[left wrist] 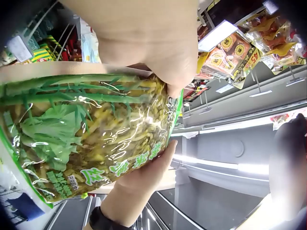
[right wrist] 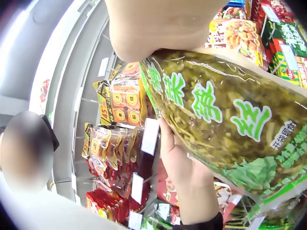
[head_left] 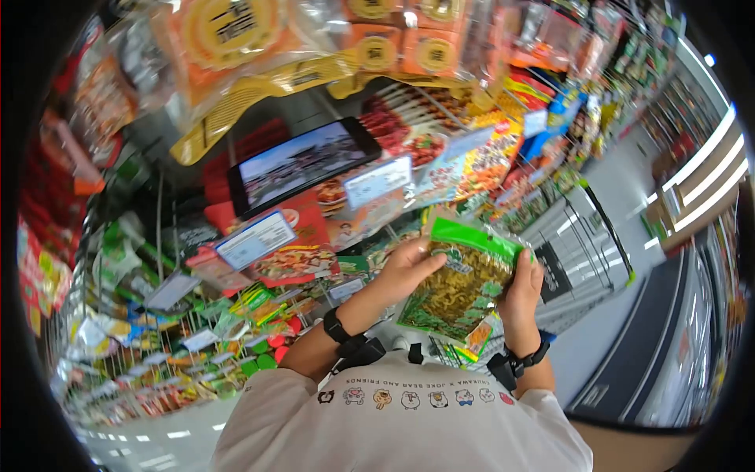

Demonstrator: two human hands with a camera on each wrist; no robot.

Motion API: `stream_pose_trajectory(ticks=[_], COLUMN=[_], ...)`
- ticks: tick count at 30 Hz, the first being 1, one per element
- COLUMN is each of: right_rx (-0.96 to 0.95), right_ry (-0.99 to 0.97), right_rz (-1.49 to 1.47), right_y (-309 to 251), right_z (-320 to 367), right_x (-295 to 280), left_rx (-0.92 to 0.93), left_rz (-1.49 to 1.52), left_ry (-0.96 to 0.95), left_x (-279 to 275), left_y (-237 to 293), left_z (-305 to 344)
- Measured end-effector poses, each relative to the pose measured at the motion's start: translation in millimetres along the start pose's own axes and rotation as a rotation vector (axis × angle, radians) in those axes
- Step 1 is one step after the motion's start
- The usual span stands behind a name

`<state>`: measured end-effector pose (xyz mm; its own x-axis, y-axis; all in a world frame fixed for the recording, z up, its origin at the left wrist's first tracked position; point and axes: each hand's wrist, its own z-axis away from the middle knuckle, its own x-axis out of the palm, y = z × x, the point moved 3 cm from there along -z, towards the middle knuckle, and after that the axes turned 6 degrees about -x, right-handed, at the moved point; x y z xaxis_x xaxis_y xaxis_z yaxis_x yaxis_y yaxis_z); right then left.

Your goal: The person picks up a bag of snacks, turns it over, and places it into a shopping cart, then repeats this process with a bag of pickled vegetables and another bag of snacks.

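A clear plastic bag of shredded pickled vegetables (head_left: 456, 295), with a green top strip and green lettering, is held up in front of the person's chest. The left hand (head_left: 406, 269) grips its left edge, the thumb lying over the front. At the opposite edge the right hand (head_left: 522, 289) holds on, its thumb along the upper corner. Seen from the left wrist, the bag (left wrist: 96, 134) spans between the two hands, tilted. The right wrist view shows the bag's lettered front (right wrist: 206, 105) close up, with the left hand (right wrist: 184, 165) pinching the edge beneath.
A shelf rack with hanging red food packets (head_left: 295, 252) and price tags (head_left: 377, 181) runs along the left and front. A black-framed screen (head_left: 307, 165) sits among them. To the right stand a grey shopping cart (head_left: 586, 244) and a long dark-sided case (head_left: 653, 338).
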<state>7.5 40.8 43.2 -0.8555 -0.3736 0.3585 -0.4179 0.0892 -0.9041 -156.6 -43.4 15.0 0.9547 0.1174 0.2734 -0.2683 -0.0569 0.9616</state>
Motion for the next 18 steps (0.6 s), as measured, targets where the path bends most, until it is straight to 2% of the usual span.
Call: stream_pose_trajectory(ticks=[1,5,8,9,12,13,16,17,18], right_rx=[0.022,0.091,0.107,0.140,0.204,0.335,0.303,0.382,0.429], right_ry=[-0.005,-0.103,-0.265,-0.288,-0.329,-0.467,-0.493,-0.495,-0.539], right_rz=[-0.018,0.007,0.063,0.185,0.154,0.195,0.345,0.274,0.291], right_y=[4,28,70,86,88,110,158,163,170], right_z=[1,3,5,7,24,27,45,57,66], right_x=[4,11,5,1,50,36,53,67,75], left_rx=[0.033,-0.013,-0.119,-0.174,-0.401,-0.345,-0.307,-0.381,-0.369], left_rz=[0.066,0.034,0.140,0.130,0.251,0.375,0.584,0.566,0.617], left_ry=[-0.030,0.060,0.177,0.221,0.401,0.376,0.441,0.431,0.428], left_x=[-1,-14,-29,-40,-51,-57,-83,-100,-115], left_y=[2,-12,-34,-52,-56,-61,-97,-125,-151], left_z=[5,27,50,58,91,100,127,141,155])
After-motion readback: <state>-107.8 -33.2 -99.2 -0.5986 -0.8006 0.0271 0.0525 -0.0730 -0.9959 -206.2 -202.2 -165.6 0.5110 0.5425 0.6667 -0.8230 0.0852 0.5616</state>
